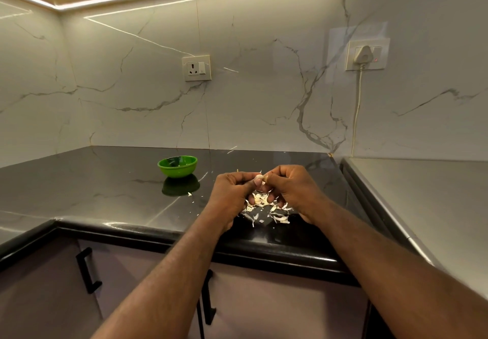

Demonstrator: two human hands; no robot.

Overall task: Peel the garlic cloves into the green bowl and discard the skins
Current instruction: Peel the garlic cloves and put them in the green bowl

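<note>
Peeling is the step going on now: one garlic clove [259, 177] is sitting up between both hands, above the black counter [105, 188]. The left hand [232, 191] is curling its fingers and pinching the clove with its thumb. The right hand [290, 188] is curling too and picking at the clove's tip, maybe pulling skin off, though the clove is too small to be sure. Loose skins [266, 210] are lying in a pile on the counter right under the hands. The green bowl [177, 166] is waiting well off to the left. Next, I think, the bare clove is needing a drop into that bowl, and the skins are needing a sweep-up.
</note>
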